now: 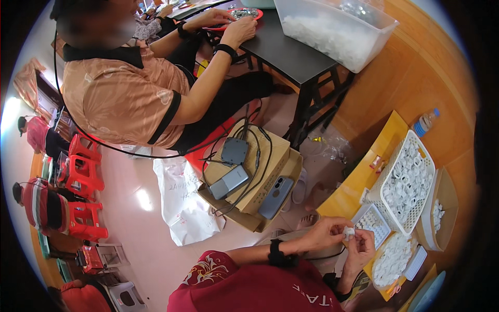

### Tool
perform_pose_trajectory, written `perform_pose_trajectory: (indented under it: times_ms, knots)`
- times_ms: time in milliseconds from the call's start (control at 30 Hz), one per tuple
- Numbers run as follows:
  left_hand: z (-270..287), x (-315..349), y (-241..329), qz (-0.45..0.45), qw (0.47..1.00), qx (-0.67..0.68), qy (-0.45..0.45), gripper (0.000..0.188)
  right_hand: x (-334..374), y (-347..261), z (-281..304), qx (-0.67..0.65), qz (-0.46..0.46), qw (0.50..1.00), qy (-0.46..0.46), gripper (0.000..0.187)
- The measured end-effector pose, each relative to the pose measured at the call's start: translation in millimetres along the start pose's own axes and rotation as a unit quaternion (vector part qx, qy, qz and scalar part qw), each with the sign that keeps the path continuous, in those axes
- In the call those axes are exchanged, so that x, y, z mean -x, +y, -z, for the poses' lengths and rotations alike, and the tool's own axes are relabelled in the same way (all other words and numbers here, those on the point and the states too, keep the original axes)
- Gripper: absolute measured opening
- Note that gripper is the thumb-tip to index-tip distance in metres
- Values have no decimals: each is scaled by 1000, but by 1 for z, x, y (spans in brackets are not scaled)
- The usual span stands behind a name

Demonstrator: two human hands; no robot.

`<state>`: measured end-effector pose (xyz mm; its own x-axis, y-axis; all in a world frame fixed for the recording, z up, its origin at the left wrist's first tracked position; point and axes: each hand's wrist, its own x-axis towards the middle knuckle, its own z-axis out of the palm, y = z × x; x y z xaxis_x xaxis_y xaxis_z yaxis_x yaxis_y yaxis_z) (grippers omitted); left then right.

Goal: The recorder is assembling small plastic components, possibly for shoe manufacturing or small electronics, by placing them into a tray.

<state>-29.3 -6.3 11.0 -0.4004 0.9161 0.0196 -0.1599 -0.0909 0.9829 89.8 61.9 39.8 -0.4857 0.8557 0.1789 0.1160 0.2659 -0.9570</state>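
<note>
My left hand (pixel 328 233), with a black band at its wrist, pinches a small whitish plastic piece (pixel 349 232) between thumb and fingers. From the other side my right hand (pixel 360 249) grips the same piece, fingertips touching it. What detail the piece has is too small to tell. Just beyond the hands lies a shallow white tray (pixel 385 235) with rows of small pale parts. A round heap of white pieces (pixel 391 260) sits on the yellow table (pixel 345 199) right of my right hand.
A white basket (pixel 431 169) of clear ring-like pieces stands behind the tray, beside a cardboard box (pixel 451 208). A carton (pixel 283 171) bears a phone (pixel 276 197), a power bank (pixel 228 181) and cables. A seated co-worker (pixel 125 99) works at a black table (pixel 299 62).
</note>
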Motion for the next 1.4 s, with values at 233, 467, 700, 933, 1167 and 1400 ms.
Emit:
perform_pose_trajectory:
  times_ms: [233,467,700,933,1167,1400]
  knots:
    - [6,-1,2,104,964,231,-78,26,3,-7,-3,-62,-26,998,6,16]
    - [-8,4,8,136,955,257,-59,25,10,-1,9,-69,-59,996,-1,18]
    - [-23,3,5,163,953,240,-82,25,17,3,26,-65,-44,997,27,17]
    - [-25,1,19,156,962,222,-41,27,11,-13,31,-104,-64,993,3,20]
    - [-38,-1,16,86,990,99,-48,30,14,-2,36,-220,-76,972,32,21]
    - [-44,3,24,-19,990,-137,-13,32,18,3,37,-164,-36,985,31,21]
